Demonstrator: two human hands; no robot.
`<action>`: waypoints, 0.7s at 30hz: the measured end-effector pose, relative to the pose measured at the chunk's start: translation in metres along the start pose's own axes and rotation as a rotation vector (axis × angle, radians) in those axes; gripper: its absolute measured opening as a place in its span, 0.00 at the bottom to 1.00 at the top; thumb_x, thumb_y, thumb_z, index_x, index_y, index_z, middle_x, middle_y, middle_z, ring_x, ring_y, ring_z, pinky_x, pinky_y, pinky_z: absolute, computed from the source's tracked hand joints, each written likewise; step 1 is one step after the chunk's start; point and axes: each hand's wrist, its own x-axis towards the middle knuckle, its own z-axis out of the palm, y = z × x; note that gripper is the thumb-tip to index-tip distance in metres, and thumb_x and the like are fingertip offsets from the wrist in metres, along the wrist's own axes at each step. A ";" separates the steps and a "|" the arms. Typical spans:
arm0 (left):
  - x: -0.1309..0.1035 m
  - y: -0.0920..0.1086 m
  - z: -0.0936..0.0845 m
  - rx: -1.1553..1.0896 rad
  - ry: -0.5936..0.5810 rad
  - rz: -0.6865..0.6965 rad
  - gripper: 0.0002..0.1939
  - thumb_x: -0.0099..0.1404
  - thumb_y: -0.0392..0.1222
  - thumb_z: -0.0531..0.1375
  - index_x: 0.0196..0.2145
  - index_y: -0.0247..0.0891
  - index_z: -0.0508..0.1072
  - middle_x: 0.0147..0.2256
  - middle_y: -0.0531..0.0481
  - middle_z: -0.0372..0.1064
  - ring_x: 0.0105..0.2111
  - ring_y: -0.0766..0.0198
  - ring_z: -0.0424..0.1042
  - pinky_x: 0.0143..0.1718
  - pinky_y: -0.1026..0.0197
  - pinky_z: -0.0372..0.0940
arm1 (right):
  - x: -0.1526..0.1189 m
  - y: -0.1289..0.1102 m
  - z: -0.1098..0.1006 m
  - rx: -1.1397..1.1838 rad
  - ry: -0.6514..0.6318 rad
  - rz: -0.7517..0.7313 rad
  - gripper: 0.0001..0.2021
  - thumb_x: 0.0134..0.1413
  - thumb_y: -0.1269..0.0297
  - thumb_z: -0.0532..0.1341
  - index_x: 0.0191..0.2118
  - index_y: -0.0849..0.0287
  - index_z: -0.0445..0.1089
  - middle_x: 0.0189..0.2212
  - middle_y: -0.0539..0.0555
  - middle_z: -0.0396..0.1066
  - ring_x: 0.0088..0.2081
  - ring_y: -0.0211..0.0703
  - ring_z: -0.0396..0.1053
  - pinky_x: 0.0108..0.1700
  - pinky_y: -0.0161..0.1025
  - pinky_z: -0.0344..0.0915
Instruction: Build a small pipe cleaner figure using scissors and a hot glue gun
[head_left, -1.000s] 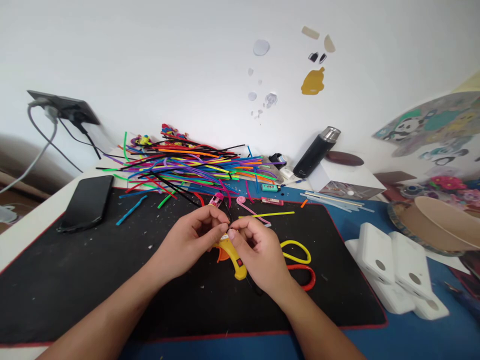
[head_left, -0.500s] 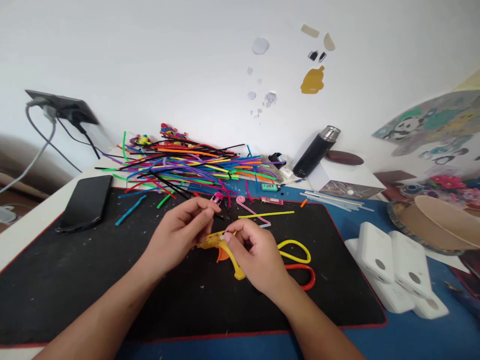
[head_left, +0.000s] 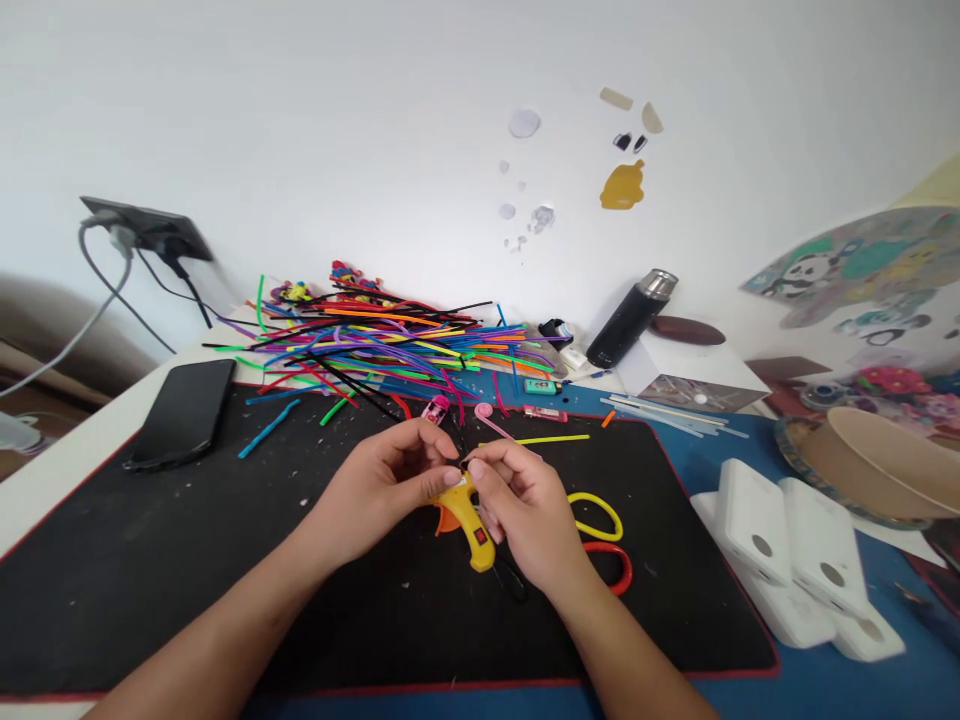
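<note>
My left hand (head_left: 397,485) and my right hand (head_left: 525,505) meet fingertip to fingertip over the mat. Both are pinched around a small dark piece (head_left: 463,464), thin and partly hidden by the fingers. Beneath them lies a yellow glue gun (head_left: 474,525) with an orange trigger, its front part covered by my hands. Right of my right hand show the yellow handle loop (head_left: 600,513) and the red handle loop (head_left: 621,570) of scissors. A pink object (head_left: 435,409) is just behind my left fingers.
Colourful pipe cleaners (head_left: 375,340) are heaped at the back. A phone (head_left: 181,412) lies left on the black mat (head_left: 187,560). A dark flask (head_left: 631,318) leans at the back right; white devices (head_left: 757,520) sit at the right edge.
My hands have come together; my left hand moved right, its fingertips now meeting those of my right hand. More of the glue gun's handle shows. The view has tilted slightly upward.
</note>
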 end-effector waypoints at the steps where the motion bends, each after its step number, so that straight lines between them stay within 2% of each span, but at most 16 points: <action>1: 0.000 -0.001 0.000 0.008 -0.004 -0.001 0.14 0.63 0.49 0.71 0.38 0.37 0.76 0.28 0.55 0.68 0.28 0.66 0.68 0.30 0.65 0.66 | 0.000 0.000 0.000 -0.001 0.000 0.000 0.17 0.62 0.47 0.66 0.38 0.57 0.73 0.16 0.41 0.61 0.15 0.32 0.56 0.19 0.31 0.56; 6: -0.001 -0.001 0.002 0.066 -0.009 0.008 0.13 0.64 0.49 0.70 0.39 0.37 0.77 0.28 0.54 0.68 0.28 0.66 0.67 0.30 0.65 0.66 | 0.000 -0.001 0.002 -0.025 -0.014 -0.008 0.18 0.62 0.45 0.66 0.38 0.57 0.73 0.16 0.40 0.59 0.15 0.33 0.56 0.20 0.32 0.56; 13: -0.001 0.000 0.002 0.094 0.032 0.031 0.14 0.65 0.52 0.69 0.34 0.37 0.77 0.29 0.52 0.70 0.29 0.64 0.68 0.31 0.64 0.67 | 0.000 0.000 0.003 -0.051 -0.020 0.003 0.19 0.62 0.44 0.65 0.38 0.57 0.73 0.16 0.40 0.59 0.16 0.33 0.56 0.20 0.32 0.56; 21: 0.000 0.001 0.000 0.057 0.017 0.042 0.14 0.68 0.51 0.68 0.34 0.37 0.77 0.29 0.53 0.70 0.28 0.67 0.66 0.30 0.66 0.63 | -0.003 0.002 0.003 -0.218 -0.034 -0.028 0.14 0.65 0.51 0.63 0.36 0.57 0.75 0.19 0.44 0.61 0.19 0.35 0.60 0.21 0.33 0.55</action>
